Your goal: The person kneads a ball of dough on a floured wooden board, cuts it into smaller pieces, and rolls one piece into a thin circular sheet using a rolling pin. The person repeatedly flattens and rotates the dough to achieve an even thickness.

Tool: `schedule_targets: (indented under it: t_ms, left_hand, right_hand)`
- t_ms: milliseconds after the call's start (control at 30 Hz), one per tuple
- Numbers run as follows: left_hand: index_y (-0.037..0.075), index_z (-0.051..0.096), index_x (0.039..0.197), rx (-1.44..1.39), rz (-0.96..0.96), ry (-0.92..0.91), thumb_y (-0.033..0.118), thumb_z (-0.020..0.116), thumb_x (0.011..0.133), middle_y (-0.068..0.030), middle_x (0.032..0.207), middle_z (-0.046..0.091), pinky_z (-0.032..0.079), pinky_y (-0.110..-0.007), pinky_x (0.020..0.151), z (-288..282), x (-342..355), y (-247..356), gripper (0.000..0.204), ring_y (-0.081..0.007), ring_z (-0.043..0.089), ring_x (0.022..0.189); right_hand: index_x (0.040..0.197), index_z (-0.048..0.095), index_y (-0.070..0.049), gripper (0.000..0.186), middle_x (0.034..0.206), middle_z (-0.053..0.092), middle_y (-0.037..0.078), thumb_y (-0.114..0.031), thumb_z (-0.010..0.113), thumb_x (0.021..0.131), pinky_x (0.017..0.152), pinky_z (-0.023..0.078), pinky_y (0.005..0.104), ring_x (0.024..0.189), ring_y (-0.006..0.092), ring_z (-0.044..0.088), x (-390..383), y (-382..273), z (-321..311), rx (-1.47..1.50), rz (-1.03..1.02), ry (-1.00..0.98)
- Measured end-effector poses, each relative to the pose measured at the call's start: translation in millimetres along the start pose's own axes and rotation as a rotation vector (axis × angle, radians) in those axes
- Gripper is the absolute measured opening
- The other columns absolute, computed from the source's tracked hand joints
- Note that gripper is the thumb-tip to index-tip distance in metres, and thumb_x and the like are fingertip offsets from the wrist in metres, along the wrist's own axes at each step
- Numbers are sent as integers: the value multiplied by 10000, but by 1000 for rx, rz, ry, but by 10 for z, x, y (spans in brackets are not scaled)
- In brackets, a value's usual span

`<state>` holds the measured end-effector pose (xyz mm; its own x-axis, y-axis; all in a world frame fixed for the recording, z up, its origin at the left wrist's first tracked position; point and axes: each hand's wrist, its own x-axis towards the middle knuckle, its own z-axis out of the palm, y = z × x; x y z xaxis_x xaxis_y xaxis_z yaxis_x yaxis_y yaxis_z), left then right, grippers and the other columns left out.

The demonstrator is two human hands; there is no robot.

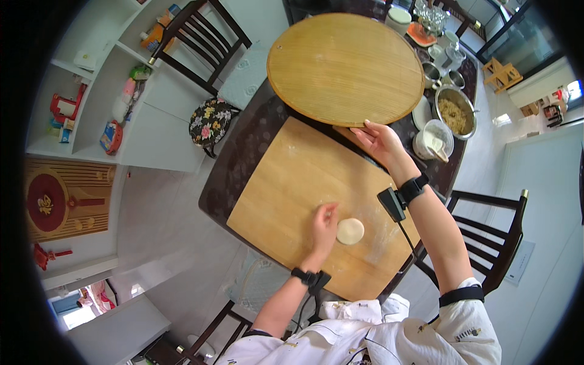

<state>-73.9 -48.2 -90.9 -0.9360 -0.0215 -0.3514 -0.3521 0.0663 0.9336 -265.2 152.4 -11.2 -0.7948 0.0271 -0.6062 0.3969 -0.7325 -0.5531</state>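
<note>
One dough disc (350, 232) lay flattened but not yet topped or folded on the board's (286, 164) near side, just right of the blurred left hand (323, 234), its curled grip unreadable, while the half-open right hand (382, 141) reached the bare round tray's (347, 67) near rim, its hold unclear.

left: one gold written character on round dark-red emblem (58, 211) of slatted wooden panel (92, 205) | right: pale sheet (520, 263), marks too small to read | near: white shirt (328, 342), dark print unreadable

One dough disc (350, 232), one rectangular board (286, 182), one round tray (347, 67), two wristbands (413, 188), one floral stool (210, 121).
</note>
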Motion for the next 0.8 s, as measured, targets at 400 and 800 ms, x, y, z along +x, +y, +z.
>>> schedule_targets:
  t_ms: [400, 800]
  left_hand:
    - [13, 575, 1138, 727, 343, -139, 235, 810, 767, -162, 1182, 570, 475, -389, 895, -26, -374, 92, 492, -326, 547, 1127]
    - [-5, 514, 1159, -23, -99, 41, 115, 813, 784, -133, 1028, 673, 554, -300, 759, -131, -448, -55, 494, -183, 670, 932]
  right_hand:
    - [1232, 567, -6, 343, 1205, 621, 132, -55, 599, 894, 864, 519, 336, 1095, 249, 624, -1072, 586, -1871, -1347, -653, 253]
    - [1012, 628, -28, 146, 963, 631, 168, -1, 571, 880, 771, 497, 395, 917, 356, 622, -864, -687, -1510, -1440, -1145, 285]
